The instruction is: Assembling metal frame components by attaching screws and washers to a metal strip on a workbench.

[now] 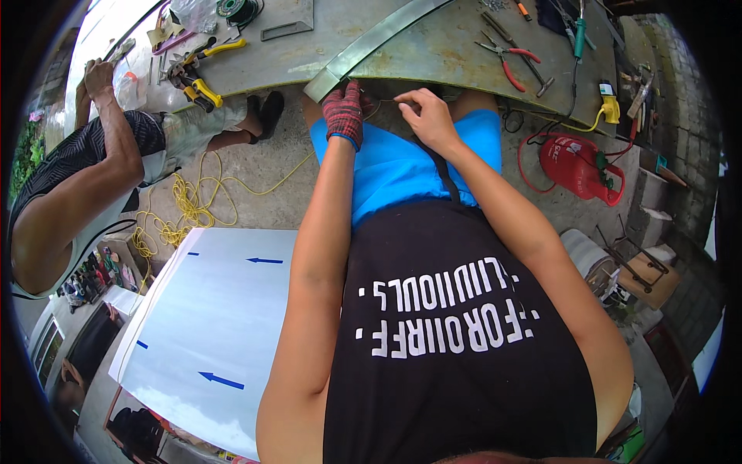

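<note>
At the near edge of the grey metal-topped bench, the left hand — in a red knit work glove — closes its fingers on the end of a long bent strip of grey sheet metal that runs diagonally away across the top. The bare right hand pinches a thin wire just beside it, fingers together. The strip's cut edge could nick that ungloved hand if the wire slips, and the overhanging end could swing off the bench.
</note>
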The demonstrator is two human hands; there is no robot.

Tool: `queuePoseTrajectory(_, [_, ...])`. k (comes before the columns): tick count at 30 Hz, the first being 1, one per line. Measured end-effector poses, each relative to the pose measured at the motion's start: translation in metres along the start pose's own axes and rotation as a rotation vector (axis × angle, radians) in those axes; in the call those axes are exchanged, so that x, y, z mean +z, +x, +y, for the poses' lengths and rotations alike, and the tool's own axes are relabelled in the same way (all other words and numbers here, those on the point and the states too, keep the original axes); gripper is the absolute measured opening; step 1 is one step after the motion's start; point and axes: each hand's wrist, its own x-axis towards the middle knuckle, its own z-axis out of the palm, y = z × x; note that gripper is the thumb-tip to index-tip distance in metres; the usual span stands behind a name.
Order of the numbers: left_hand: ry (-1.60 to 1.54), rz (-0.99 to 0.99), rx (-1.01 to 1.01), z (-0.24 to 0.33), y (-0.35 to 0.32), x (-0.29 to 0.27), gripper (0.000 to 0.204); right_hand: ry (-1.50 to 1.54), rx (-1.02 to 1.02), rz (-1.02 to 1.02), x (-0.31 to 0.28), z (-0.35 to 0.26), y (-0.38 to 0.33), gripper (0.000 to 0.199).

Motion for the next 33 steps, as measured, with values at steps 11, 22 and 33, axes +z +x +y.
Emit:
queuePoseTrajectory(11, [-0.010,0.016,0.052,0.001,-0.003,0.003,0.031,-0.035,0.076,-0.019,-0.016,0.025,-0.022,0.017])
queuePoseTrajectory(22, [-0.019,0.006,0.010,0.005,-0.004,0.005,0.034,-0.251,-0.459,0.117,-0.016,-0.022,0.015,0.026])
queuePoseTrajectory(33, [0.122,-0.019,0.077,0.005,-0.007,0.005,0.031,-0.849,-0.770,-0.110,0.015,-0.057,0.131,0.051])
